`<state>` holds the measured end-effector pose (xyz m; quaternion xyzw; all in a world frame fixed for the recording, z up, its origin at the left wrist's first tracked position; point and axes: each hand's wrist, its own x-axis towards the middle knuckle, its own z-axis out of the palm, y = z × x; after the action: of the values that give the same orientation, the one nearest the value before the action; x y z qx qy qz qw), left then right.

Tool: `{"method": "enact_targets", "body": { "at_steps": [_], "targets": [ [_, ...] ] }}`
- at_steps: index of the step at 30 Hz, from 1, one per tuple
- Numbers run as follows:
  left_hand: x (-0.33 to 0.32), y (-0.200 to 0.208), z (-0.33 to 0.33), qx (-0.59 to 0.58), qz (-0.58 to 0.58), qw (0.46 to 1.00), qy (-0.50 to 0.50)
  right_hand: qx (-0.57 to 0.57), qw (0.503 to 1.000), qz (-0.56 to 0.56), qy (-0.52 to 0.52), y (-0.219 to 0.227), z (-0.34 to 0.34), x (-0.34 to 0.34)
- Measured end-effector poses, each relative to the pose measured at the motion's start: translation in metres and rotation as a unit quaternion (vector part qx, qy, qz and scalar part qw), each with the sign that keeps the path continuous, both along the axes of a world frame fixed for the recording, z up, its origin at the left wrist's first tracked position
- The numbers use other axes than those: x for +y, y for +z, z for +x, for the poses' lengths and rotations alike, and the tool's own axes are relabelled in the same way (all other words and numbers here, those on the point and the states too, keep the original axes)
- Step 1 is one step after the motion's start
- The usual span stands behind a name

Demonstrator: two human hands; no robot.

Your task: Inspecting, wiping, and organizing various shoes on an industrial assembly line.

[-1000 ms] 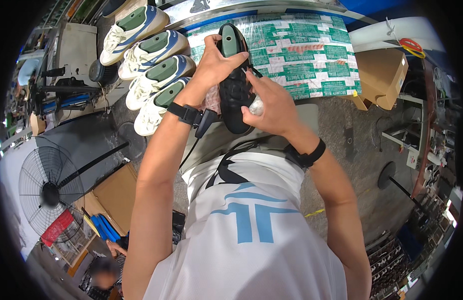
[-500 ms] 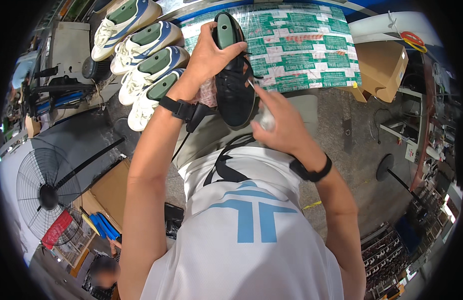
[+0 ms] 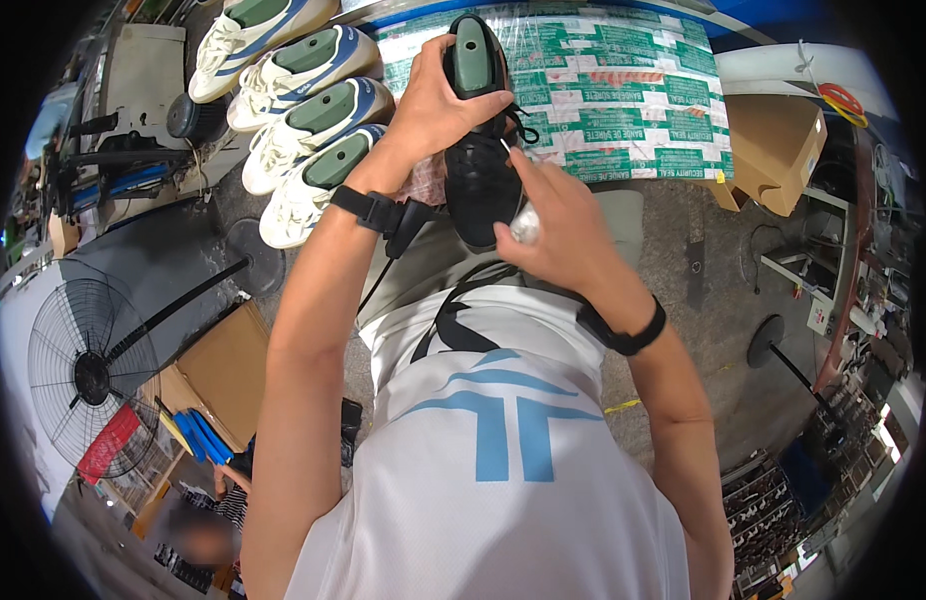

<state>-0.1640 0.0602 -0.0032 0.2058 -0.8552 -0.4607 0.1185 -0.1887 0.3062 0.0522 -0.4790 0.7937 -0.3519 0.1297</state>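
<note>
A black lace-up shoe (image 3: 475,185) with a green shoe last (image 3: 473,62) in its opening lies toe toward me, over the edge of the wrapped stack. My left hand (image 3: 438,105) grips it at the collar, thumb across the tongue and fingers along the left side. My right hand (image 3: 563,215) is closed at the shoe's right side. A thin pale tip (image 3: 505,145) sticks out at its index finger, beside the laces (image 3: 523,127). A whitish, crumpled-looking thing (image 3: 526,225) shows between thumb and palm; I cannot tell whether both are one object.
Several cream shoes with blue trim (image 3: 308,110) and green lasts stand in a row at the left. The stack (image 3: 623,90) beneath is wrapped in green-and-white tape. An open cardboard box (image 3: 773,150) sits right, a black fan (image 3: 91,375) left. Another person (image 3: 208,530) is at lower left.
My right fingertips have moved slightly up the shoe, toward the collar. A lace loop now stands out at the shoe's right side. The left hand keeps its hold; the whole view has shifted a little.
</note>
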Motion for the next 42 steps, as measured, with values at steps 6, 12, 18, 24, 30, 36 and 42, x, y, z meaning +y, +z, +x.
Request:
{"method": "enact_targets", "body": {
  "at_steps": [6,12,18,24,30,36,42],
  "targets": [
    [-0.004,-0.003,-0.003,0.01,0.005,1.0,-0.005,-0.001,0.999,0.038,0.007,0.024,0.028,0.03],
    [-0.015,0.001,0.004,-0.015,0.103,0.994,-0.037,0.027,0.998,-0.063,-0.012,0.011,0.026,-0.003],
    [-0.032,0.018,0.019,-0.041,0.231,0.967,-0.099,0.071,0.997,-0.031,0.016,-0.007,0.01,-0.029],
    [-0.03,0.023,0.014,-0.042,0.228,0.968,-0.096,0.032,0.999,-0.005,0.034,-0.006,0.008,-0.025],
    [-0.026,0.017,0.017,-0.019,0.237,0.969,-0.071,-0.17,0.984,-0.041,-0.013,0.008,0.011,-0.052],
    [-0.025,0.016,0.014,0.0,0.219,0.973,-0.078,-0.237,0.972,-0.002,0.008,0.017,0.03,0.004],
    [0.035,0.032,0.032,-0.03,0.223,0.968,0.11,-0.182,0.969,-0.125,-0.111,-0.022,-0.004,0.027]
  ]
}}
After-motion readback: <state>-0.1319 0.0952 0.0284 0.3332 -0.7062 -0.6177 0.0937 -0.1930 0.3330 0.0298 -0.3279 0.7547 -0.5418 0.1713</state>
